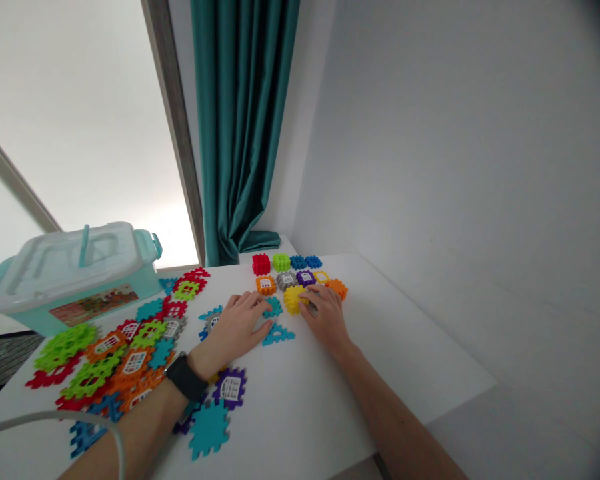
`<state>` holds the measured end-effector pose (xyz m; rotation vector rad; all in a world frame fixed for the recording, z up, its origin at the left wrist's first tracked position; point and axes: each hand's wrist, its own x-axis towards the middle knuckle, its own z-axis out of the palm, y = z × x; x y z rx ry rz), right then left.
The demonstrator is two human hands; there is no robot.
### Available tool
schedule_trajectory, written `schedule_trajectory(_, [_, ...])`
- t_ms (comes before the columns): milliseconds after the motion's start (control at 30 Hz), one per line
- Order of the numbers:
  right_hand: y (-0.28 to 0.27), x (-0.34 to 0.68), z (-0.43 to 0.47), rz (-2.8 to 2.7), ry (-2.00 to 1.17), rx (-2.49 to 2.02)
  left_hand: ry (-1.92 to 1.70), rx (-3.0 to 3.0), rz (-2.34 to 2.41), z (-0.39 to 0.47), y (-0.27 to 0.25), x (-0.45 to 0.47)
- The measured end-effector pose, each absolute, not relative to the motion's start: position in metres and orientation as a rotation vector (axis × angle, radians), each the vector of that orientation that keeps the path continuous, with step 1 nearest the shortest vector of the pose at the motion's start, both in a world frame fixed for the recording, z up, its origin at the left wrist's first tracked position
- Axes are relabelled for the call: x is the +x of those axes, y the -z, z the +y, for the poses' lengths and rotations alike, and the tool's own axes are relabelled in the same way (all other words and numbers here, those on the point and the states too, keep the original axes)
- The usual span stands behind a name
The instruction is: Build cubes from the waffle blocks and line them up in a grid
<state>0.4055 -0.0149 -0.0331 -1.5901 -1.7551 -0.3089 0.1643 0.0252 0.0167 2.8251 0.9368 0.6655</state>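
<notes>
My right hand (325, 312) has its thumb and fingers closed around a yellow notched building block (293, 300), which rests on the table. An orange block (337, 288) lies just beyond the knuckles. My left hand (240, 327) is held low over the table, its fingers spread. Its fingertips are at a small teal notched piece (274, 307); whether they touch it I cannot tell. A teal triangular piece (279, 334) lies flat to the right of my left thumb. Behind the yellow block stand a purple windowed block (306, 278) and a grey one (287, 281).
A lidded teal box (90, 273) stands at the back left. Many flat interlocking pieces (133, 363) spread beneath it. A red stack (261, 264) and a green stack (281, 262) sit at the far edge. A wall (455, 200) borders the right side; a pale cable (55, 415) crosses the lower left.
</notes>
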Motion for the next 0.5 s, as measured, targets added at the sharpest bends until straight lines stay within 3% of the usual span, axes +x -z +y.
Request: schedule_trajectory(500, [0.0271, 0.3987, -0.0209, -1.757, 0.36, -1.589, -0.57, 2.845, 0.98, 0.0242, -0.0187, 0.162])
